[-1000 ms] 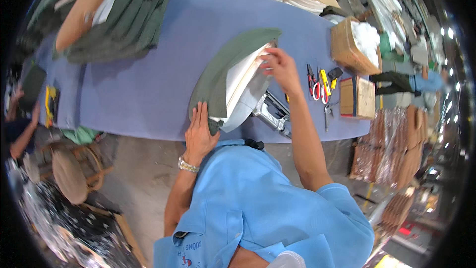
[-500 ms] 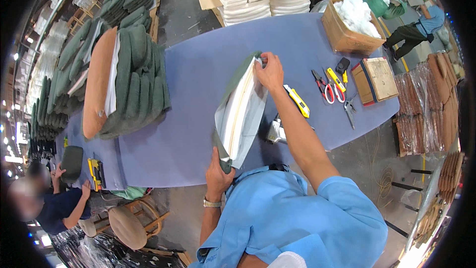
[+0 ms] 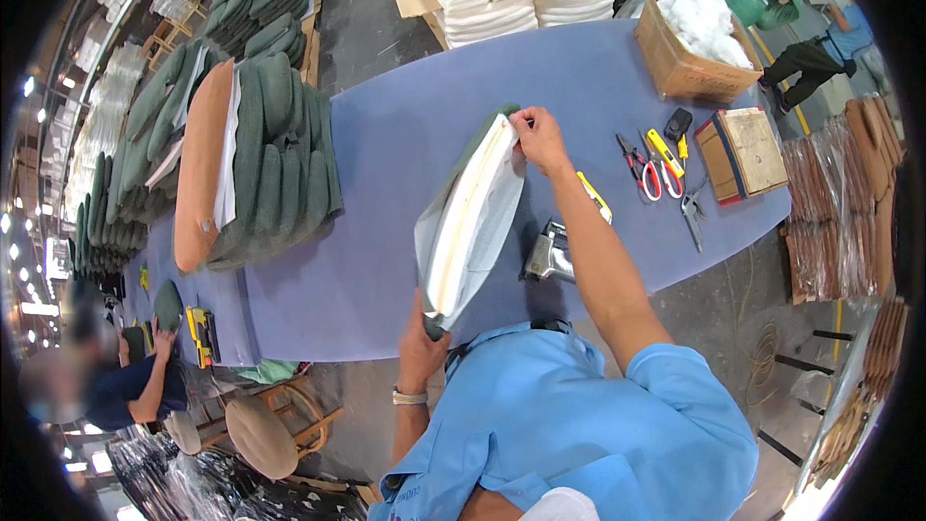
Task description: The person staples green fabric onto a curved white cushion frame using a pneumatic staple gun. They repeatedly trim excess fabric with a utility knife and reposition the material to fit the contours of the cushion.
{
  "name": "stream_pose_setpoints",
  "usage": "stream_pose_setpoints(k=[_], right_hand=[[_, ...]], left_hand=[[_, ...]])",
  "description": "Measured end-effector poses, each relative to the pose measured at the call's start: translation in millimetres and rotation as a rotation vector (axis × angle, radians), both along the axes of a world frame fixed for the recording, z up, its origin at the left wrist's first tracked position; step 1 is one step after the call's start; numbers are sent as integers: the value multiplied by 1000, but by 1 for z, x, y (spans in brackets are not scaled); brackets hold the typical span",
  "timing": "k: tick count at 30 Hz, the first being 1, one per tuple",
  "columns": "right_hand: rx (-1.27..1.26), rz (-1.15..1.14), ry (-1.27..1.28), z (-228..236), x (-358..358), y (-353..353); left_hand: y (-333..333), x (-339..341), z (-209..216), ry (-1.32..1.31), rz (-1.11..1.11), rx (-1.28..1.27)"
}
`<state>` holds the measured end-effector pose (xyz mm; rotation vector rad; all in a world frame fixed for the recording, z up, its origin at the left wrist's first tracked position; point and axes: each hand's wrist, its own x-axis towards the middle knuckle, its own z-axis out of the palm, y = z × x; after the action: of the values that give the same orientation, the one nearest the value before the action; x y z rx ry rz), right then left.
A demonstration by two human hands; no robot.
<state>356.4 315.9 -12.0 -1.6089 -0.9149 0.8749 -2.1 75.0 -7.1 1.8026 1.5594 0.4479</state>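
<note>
A green cushion (image 3: 470, 222) stands on edge over the blue-covered table, its side open toward me. White padding with a pale yellowish strip shows in the opening, and greyish fabric hangs loose along it. My left hand (image 3: 421, 342) is closed round the near end. At the far end, the fingers of my right hand (image 3: 542, 142) pinch the cover's edge. A silver staple gun (image 3: 550, 253) lies right of the cushion, close to my right forearm. Partly behind that forearm lies a yellow utility knife (image 3: 596, 198).
Stacked green cushions (image 3: 280, 164) with a brown one stand left on the table (image 3: 386, 164). At the right lie red-handled scissors (image 3: 650, 178), pliers (image 3: 693, 217), a small box (image 3: 741, 154) and a carton of white stuffing (image 3: 694, 77). A co-worker handles a green piece at the lower left.
The cushion's opening has turned slightly, and my right hand has shifted a little right and down at its far end. The co-worker has lifted and turned the green piece.
</note>
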Motion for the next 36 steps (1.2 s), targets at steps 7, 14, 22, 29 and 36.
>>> stream_pose_setpoints(k=[7, 14, 22, 29, 36], right_hand=[[-105, 182, 209, 18, -39, -98], [21, 240, 150, 13, -81, -184], [-17, 268, 36, 19, -64, -189], [-85, 251, -121, 24, -60, -191], [-114, 208, -8, 13, -63, -196]], left_hand=[[-81, -69, 57, -1, 86, -209], [-156, -106, 78, 138, 173, -599], [68, 45, 128, 129, -343, 172], [105, 120, 48, 35, -559, 150], [92, 123, 33, -70, -442, 183]])
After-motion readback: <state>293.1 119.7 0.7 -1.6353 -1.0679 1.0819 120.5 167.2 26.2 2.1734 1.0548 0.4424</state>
